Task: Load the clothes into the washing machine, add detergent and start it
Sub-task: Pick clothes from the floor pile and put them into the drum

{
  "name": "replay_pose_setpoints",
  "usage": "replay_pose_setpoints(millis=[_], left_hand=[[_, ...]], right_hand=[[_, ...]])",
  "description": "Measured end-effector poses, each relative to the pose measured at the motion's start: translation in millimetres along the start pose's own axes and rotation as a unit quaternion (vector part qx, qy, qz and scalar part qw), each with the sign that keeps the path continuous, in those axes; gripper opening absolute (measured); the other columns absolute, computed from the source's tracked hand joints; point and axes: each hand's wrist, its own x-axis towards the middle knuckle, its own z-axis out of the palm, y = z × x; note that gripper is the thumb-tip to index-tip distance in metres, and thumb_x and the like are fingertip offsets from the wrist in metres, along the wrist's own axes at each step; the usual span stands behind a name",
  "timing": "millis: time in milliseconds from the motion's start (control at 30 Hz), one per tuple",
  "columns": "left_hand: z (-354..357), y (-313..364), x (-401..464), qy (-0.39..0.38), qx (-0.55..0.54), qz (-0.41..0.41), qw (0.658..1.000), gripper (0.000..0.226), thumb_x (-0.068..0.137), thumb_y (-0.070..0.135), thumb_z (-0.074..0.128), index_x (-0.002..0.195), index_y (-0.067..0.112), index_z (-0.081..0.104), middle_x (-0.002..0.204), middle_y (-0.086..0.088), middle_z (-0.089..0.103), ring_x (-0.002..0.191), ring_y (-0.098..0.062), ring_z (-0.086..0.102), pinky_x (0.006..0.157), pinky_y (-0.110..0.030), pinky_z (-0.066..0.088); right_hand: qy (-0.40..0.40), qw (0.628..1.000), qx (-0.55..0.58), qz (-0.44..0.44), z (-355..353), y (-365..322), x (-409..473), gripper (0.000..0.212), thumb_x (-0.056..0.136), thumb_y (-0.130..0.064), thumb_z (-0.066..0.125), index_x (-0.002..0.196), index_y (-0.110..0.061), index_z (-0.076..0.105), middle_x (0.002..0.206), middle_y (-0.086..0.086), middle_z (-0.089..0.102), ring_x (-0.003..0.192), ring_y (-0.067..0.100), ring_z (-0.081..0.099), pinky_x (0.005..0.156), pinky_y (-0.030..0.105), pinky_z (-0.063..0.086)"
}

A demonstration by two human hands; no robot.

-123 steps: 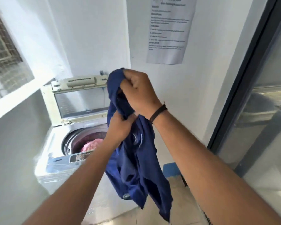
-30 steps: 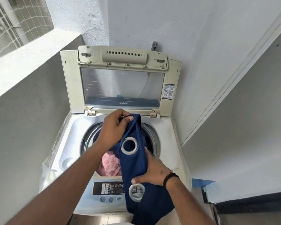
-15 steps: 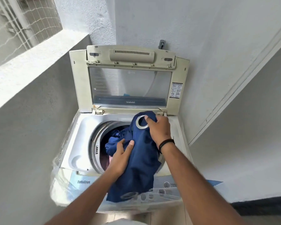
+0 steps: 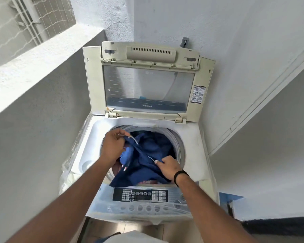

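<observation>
The dark blue cloth (image 4: pixel 147 155) lies bunched in the round mouth of the drum (image 4: pixel 180 148), most of it inside, with one corner hanging over the front rim towards the control panel (image 4: pixel 140 195); a silver ring (an eyelet, seen edge-on) shows near each hand; beneath the cloth a scrap of pinkish fabric (image 4: pixel 147 181) peeps out at the front of the opening; the left hand (image 4: pixel 112 147) sits at the left edge of the drum with its fingers curled round a fold of the cloth, gripping it beside one of the rings; the right hand (image 4: pixel 168 168), a black band (image 4: pixel 180 176) on its wrist, is at the lower right of the opening with its fingers bent down onto the cloth and closed on it; both forearms reach in from the bottom of the view; the washing machine (image 4: pixel 200 137) is a top loader, its lid (image 4: pixel 147 85) standing upright against the back wall, a clear pane in a cream frame with a sticker (image 4: pixel 198 94) on the right side; clear plastic film (image 4: pixel 147 207) covers the front buttons; a pale wall (image 4: pixel 33 137) topped by a ledge (image 4: pixel 42 53) rises on the left, with netting (image 4: pixel 47 14) beyond it.
</observation>
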Motion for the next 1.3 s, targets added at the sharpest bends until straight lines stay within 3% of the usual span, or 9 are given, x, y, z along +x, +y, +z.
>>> replay_pose_setpoints(millis=[267,400,533,733,867,1000,1100,1200,1300], left_hand=[[50.7,-11.7,22.3,0.04,0.127,0.152,0.979,0.039,0.085,-0.006,0.052,0.08,0.025,0.074,0.094,0.009,0.073,0.089,-0.018,0.071,0.078,-0.039,0.057],[48.9,-67.3,25.6,-0.205,0.441,0.112,0.866,0.039,0.09,0.015,0.058,0.121,0.036,0.071,0.13,0.003,0.066,0.122,-0.022,0.058,0.094,-0.042,0.051],[33.0,-120.2,16.4,-0.4,0.509,-0.045,0.761,0.044,0.092,0.005,0.045,0.133,0.012,0.059,0.131,-0.012,0.064,0.121,-0.031,0.06,0.097,-0.037,0.046],[35.7,-118.5,17.4,-0.214,0.415,-0.019,0.884,0.041,0.1,0.019,0.044,0.141,0.016,0.045,0.132,-0.016,0.062,0.119,-0.037,0.058,0.092,-0.041,0.047],[34.7,-122.0,29.1,-0.124,0.369,0.043,0.92,0.065,0.098,0.023,0.05,0.157,0.031,0.023,0.149,-0.01,0.047,0.13,-0.034,0.05,0.095,-0.047,0.049],[40.9,-127.1,27.2,-0.172,0.485,0.019,0.858,0.067,0.097,0.031,0.054,0.157,0.033,0.024,0.162,-0.015,0.022,0.144,-0.037,0.033,0.105,-0.052,0.043],[45.6,-125.8,23.7,-0.2,0.517,-0.009,0.832,0.064,0.099,0.029,0.05,0.157,0.032,0.023,0.166,-0.015,0.01,0.151,-0.035,0.017,0.116,-0.052,0.03],[44.4,-126.2,23.3,-0.196,0.529,-0.012,0.826,0.064,0.098,0.026,0.049,0.157,0.031,0.023,0.167,-0.012,0.009,0.152,-0.034,0.012,0.118,-0.052,0.026],[44.4,-127.1,23.2,-0.215,0.524,-0.013,0.824,0.062,0.097,0.023,0.049,0.155,0.031,0.029,0.166,-0.009,0.013,0.152,-0.033,0.014,0.118,-0.054,0.026]], right_hand=[[-0.086,0.995,-0.046,0.0,31.8,10.4,-26.4,0.053,0.101,-0.048,0.042,0.059,-0.016,0.042,0.058,0.0,0.049,0.055,0.018,0.047,0.051,0.029,0.032],[-0.073,0.996,-0.046,-0.008,31.9,12.8,-26.6,0.056,0.098,-0.049,0.047,0.055,-0.015,0.037,0.052,-0.001,0.043,0.05,0.018,0.043,0.048,0.031,0.028],[-0.051,0.998,-0.029,0.005,38.3,16.8,-10.4,0.057,0.095,-0.047,0.053,0.052,-0.017,0.032,0.047,-0.003,0.035,0.045,0.017,0.035,0.049,0.032,0.027],[0.005,0.941,0.303,0.149,35.5,-4.5,41.7,0.035,0.096,-0.04,0.058,0.073,-0.014,0.052,0.075,0.012,0.063,0.073,0.037,0.072,0.064,0.042,0.061],[-0.029,0.899,0.43,0.079,35.1,-22.4,94.9,0.046,0.097,-0.05,0.053,0.137,-0.028,0.053,0.139,-0.004,0.055,0.125,0.021,0.056,0.108,0.048,0.044],[-0.091,0.995,0.038,0.002,76.3,6.5,135.6,0.081,0.09,-0.067,0.05,0.156,-0.042,0.011,0.167,-0.003,0.002,0.153,0.022,0.004,0.122,0.049,0.018],[-0.265,0.934,-0.238,-0.006,109.3,33.3,138.0,0.073,0.089,-0.059,0.053,0.154,-0.042,0.024,0.165,0.005,0.014,0.151,0.031,0.014,0.118,0.051,0.024],[-0.452,0.853,-0.263,-0.006,118.2,28.3,114.4,0.05,0.098,-0.038,0.051,0.145,-0.022,0.048,0.15,0.004,0.046,0.135,0.026,0.044,0.109,0.033,0.035],[-0.476,0.845,-0.242,-0.013,112.5,19.0,102.5,0.041,0.099,-0.036,0.049,0.134,-0.017,0.058,0.141,0.007,0.056,0.124,0.025,0.052,0.104,0.035,0.038]])
